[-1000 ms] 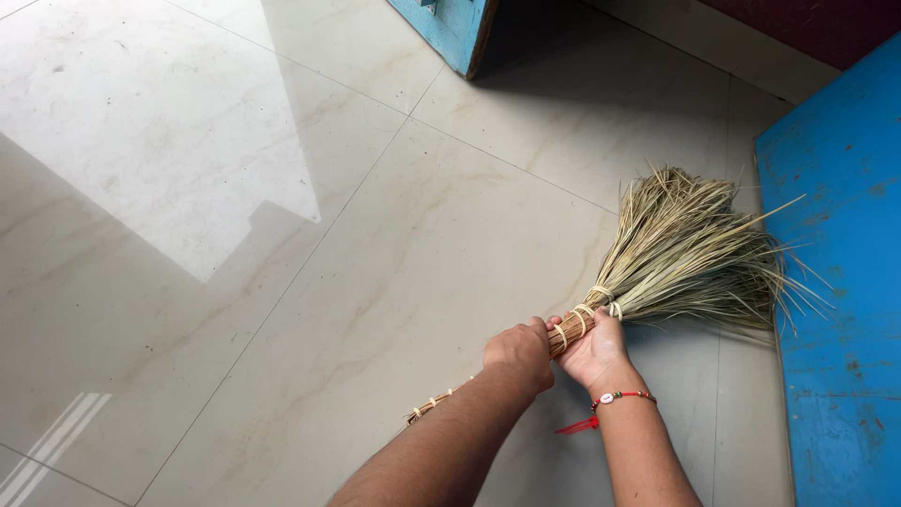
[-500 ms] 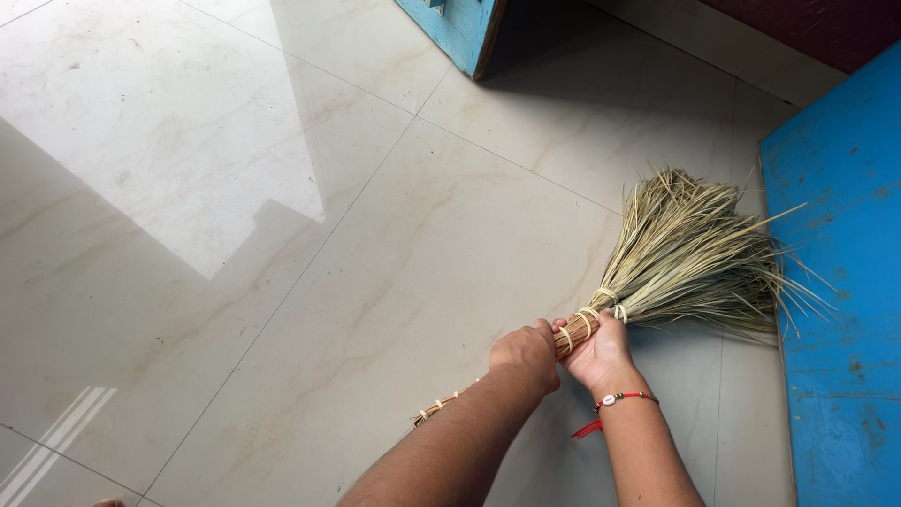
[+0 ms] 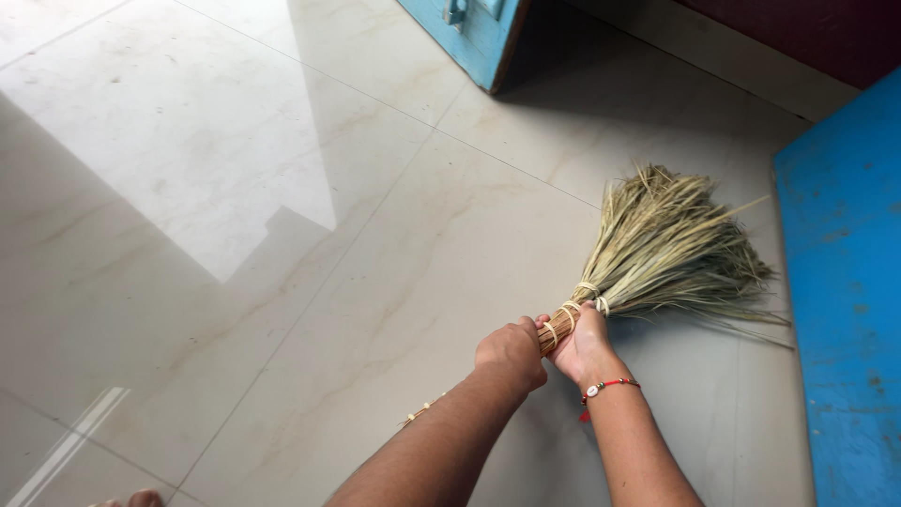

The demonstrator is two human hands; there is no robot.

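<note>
A straw broom lies low over the pale tiled floor, its fan of dry stalks spread toward the upper right. My right hand grips the bound neck of the broom just below the stalks; a red thread bracelet circles that wrist. My left hand is closed around the handle right behind it, knuckles up. The thin tail end of the handle shows under my left forearm.
A blue painted panel stands along the right edge, close to the broom tips. A blue door corner sits at the top centre, with a dark red wall strip behind. Bright window light reflects on the left tiles. Toes show at the bottom edge.
The broom head has drawn slightly left, away from the blue panel, and both hands shifted a little left and up with it. The view tilted slightly.
</note>
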